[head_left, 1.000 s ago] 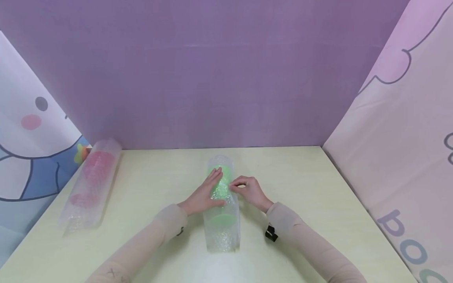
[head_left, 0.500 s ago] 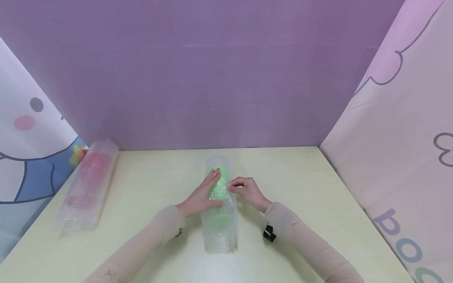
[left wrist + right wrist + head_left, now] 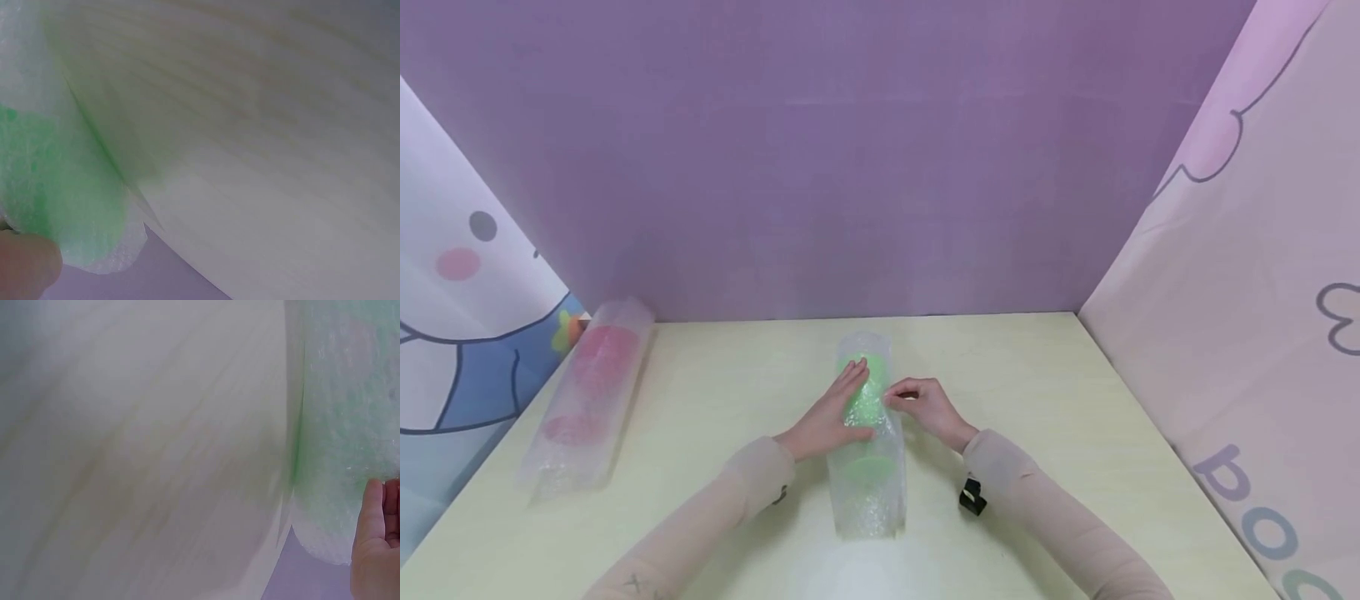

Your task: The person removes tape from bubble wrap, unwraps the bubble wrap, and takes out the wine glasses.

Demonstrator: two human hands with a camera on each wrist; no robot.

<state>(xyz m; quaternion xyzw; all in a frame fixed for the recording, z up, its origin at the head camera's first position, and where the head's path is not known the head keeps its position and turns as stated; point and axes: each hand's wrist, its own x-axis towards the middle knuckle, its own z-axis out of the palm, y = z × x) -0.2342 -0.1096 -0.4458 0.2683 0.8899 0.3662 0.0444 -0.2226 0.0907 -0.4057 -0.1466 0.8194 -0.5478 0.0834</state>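
A green object [image 3: 870, 469] lies rolled up in clear bubble wrap [image 3: 868, 518] on the table, lengthwise in front of the person. Its exact kind is blurred by the wrap. The left hand [image 3: 830, 414] rests on the upper part of the bundle, fingers straight and thumb spread apart. At the bundle's right edge, the right hand [image 3: 928, 408] pinches the bubble wrap between thumb and fingertips. In the left wrist view a fingertip [image 3: 28, 265] overlaps the green bundle [image 3: 56, 175]. The right wrist view has the thumb [image 3: 372, 512] against the wrapped bundle [image 3: 340, 419].
A second bundle [image 3: 598, 367], pink under bubble wrap, lies at the table's left edge. A small black item [image 3: 972, 497] shows under the right sleeve. Behind the pale table [image 3: 1037, 367] stands a purple panel [image 3: 880, 167], with printed cloths at both sides.
The whole head view shifts slightly. Both hands keep their places on the green bundle.
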